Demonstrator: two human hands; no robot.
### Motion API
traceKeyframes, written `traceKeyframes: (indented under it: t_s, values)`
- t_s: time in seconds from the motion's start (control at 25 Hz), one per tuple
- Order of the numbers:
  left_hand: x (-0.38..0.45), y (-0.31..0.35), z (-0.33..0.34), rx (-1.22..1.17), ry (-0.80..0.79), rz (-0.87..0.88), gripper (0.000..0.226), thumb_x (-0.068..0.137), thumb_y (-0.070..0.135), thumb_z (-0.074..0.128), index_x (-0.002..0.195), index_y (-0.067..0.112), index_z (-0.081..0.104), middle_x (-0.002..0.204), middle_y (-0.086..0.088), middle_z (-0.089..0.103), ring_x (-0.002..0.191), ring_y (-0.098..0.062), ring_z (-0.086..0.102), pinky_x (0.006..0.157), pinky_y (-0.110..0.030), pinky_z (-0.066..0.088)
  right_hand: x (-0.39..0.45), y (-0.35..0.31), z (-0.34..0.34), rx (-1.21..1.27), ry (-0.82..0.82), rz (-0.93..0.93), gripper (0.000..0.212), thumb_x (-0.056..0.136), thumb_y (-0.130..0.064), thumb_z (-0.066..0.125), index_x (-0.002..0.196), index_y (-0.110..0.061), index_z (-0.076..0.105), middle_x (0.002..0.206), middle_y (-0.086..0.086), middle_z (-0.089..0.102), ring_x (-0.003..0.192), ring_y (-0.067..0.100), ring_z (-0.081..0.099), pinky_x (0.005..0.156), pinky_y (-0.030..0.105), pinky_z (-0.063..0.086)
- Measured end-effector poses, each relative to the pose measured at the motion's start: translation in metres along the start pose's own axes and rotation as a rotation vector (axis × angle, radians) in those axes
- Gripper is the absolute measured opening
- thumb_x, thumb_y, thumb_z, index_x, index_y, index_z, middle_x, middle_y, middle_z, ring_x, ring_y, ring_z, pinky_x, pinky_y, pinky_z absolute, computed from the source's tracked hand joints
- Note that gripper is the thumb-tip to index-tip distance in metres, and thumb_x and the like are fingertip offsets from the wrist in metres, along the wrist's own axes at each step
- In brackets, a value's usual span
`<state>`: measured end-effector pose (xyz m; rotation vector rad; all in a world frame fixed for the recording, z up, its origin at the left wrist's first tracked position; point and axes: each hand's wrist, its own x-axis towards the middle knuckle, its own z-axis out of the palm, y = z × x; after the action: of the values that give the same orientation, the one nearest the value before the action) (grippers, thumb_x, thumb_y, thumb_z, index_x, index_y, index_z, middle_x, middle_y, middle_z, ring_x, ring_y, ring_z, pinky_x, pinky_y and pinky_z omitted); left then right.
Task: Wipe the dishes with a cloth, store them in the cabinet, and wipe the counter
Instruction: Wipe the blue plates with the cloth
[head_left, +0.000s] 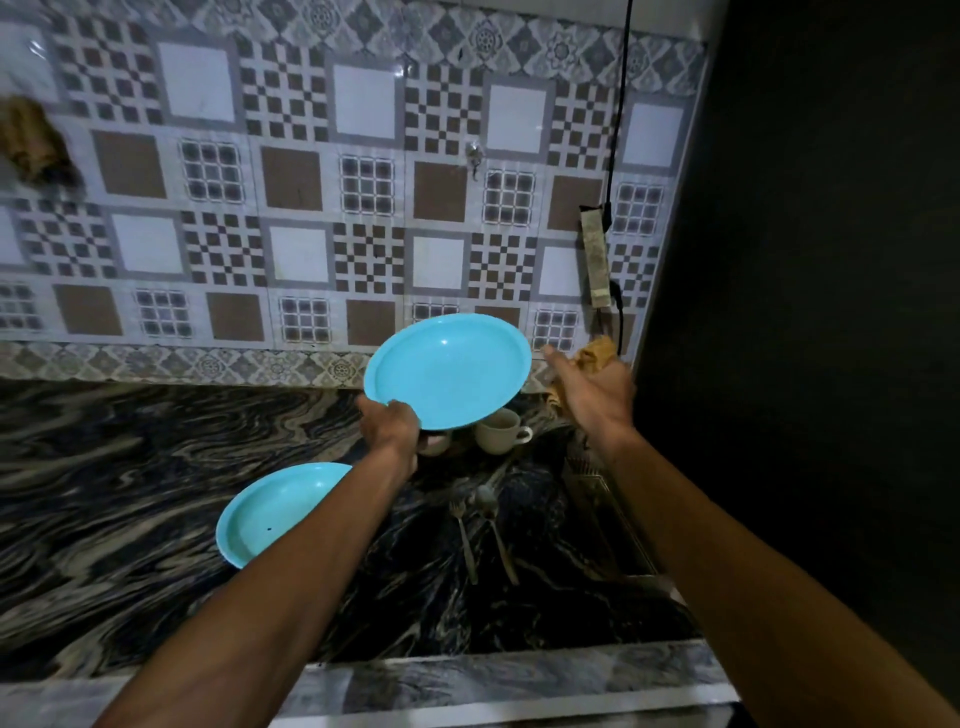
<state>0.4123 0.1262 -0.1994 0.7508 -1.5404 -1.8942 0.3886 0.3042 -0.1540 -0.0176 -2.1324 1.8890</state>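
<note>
My left hand grips the near rim of a turquoise plate, held tilted above the dark marbled counter. To its right, my right hand holds a yellow-brown cloth, apart from the plate. A second turquoise plate lies flat on the counter, partly hidden by my left forearm. A white cup stands under the raised plate, and another cup is mostly hidden beside it. A fork and a spoon lie side by side nearer to me.
A patterned tile wall backs the counter. A power strip with a black cable hangs on the wall at the right. A dark surface fills the right side. The counter's pale front edge runs along the bottom.
</note>
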Motion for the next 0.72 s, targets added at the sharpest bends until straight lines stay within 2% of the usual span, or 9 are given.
traceKeyframes:
  t_s: [0.08, 0.16, 0.2, 0.28, 0.32, 0.44, 0.48, 0.6, 0.72]
  values:
    - [0.000, -0.008, 0.003, -0.079, -0.113, -0.082, 0.045, 0.091, -0.004, 0.034, 0.135, 0.006, 0.032, 0.121, -0.011, 0.049, 0.093, -0.031, 0.058, 0.051, -0.031, 0.054, -0.002, 0.002, 0.012, -0.106, 0.007, -0.015, 0.045, 0.074, -0.030, 0.078, 0.106, -0.004, 0.061, 0.099, 0.010, 0.068, 0.082, 0.022, 0.063, 0.064, 0.025, 0.049]
    - [0.003, -0.021, -0.001, -0.027, -0.225, -0.172, 0.041, 0.091, 0.001, 0.038, 0.132, 0.001, 0.037, 0.115, -0.016, 0.054, 0.079, -0.032, 0.063, 0.045, -0.038, 0.055, -0.008, 0.000, 0.019, -0.216, 0.039, -0.034, 0.040, 0.078, -0.016, 0.074, 0.113, -0.001, 0.059, 0.109, 0.011, 0.065, 0.088, 0.021, 0.060, 0.061, 0.019, 0.041]
    - [0.000, -0.024, -0.006, 0.110, -0.259, -0.175, 0.040, 0.091, 0.008, 0.043, 0.130, -0.002, 0.042, 0.115, -0.019, 0.058, 0.076, -0.033, 0.065, 0.053, -0.043, 0.058, -0.010, -0.001, 0.020, -0.275, 0.064, -0.043, 0.041, 0.079, -0.015, 0.073, 0.114, -0.001, 0.059, 0.113, 0.012, 0.063, 0.094, 0.024, 0.061, 0.063, 0.021, 0.040]
    - [0.008, -0.035, -0.010, 0.396, -0.215, -0.118, 0.050, 0.090, 0.027, 0.052, 0.130, -0.002, 0.045, 0.123, -0.023, 0.059, 0.099, -0.035, 0.062, 0.088, -0.049, 0.053, -0.014, 0.001, 0.018, -0.433, 0.075, -0.138, 0.042, 0.079, -0.016, 0.071, 0.116, -0.003, 0.056, 0.119, 0.015, 0.060, 0.105, 0.030, 0.059, 0.074, 0.028, 0.043]
    - [0.006, -0.033, -0.008, 0.442, -0.158, -0.070, 0.058, 0.088, 0.038, 0.053, 0.131, 0.000, 0.045, 0.126, -0.023, 0.057, 0.110, -0.036, 0.058, 0.095, -0.048, 0.048, -0.018, 0.003, 0.017, -0.529, 0.043, -0.237, 0.044, 0.080, -0.015, 0.069, 0.119, -0.003, 0.053, 0.121, 0.015, 0.059, 0.108, 0.032, 0.058, 0.076, 0.030, 0.043]
    - [-0.020, 0.001, -0.002, 0.134, -0.299, 0.001, 0.053, 0.090, 0.054, 0.047, 0.108, 0.006, 0.060, 0.101, -0.014, 0.065, 0.089, -0.030, 0.063, 0.077, -0.037, 0.053, -0.036, 0.012, 0.022, -0.735, -0.158, -0.602, 0.052, 0.084, -0.013, 0.064, 0.131, -0.005, 0.043, 0.129, 0.012, 0.050, 0.108, 0.031, 0.056, 0.084, 0.033, 0.045]
    - [-0.023, 0.008, 0.002, -0.009, -0.360, -0.059, 0.049, 0.092, 0.053, 0.047, 0.103, 0.007, 0.061, 0.093, -0.013, 0.066, 0.080, -0.027, 0.063, 0.070, -0.035, 0.054, -0.044, 0.015, 0.024, -0.779, -0.226, -0.717, 0.053, 0.085, -0.012, 0.063, 0.133, -0.005, 0.041, 0.130, 0.013, 0.049, 0.105, 0.030, 0.057, 0.085, 0.036, 0.048]
    - [-0.022, 0.020, 0.008, -0.107, -0.380, -0.074, 0.032, 0.092, 0.035, 0.057, 0.093, 0.004, 0.064, 0.084, -0.014, 0.068, 0.073, -0.025, 0.064, 0.073, -0.035, 0.055, -0.054, 0.025, 0.028, -0.848, -0.335, -1.040, 0.044, 0.085, -0.010, 0.062, 0.125, -0.001, 0.048, 0.124, 0.020, 0.054, 0.093, 0.035, 0.064, 0.073, 0.045, 0.056]
    - [-0.016, 0.017, 0.003, -0.134, -0.319, -0.061, 0.016, 0.093, 0.012, 0.052, 0.078, 0.008, 0.055, 0.076, -0.013, 0.062, 0.064, -0.023, 0.059, 0.056, -0.027, 0.052, -0.056, 0.031, 0.026, -0.642, -0.430, -0.940, 0.032, 0.090, -0.018, 0.055, 0.120, -0.007, 0.054, 0.113, 0.010, 0.061, 0.081, 0.021, 0.061, 0.061, 0.020, 0.043]
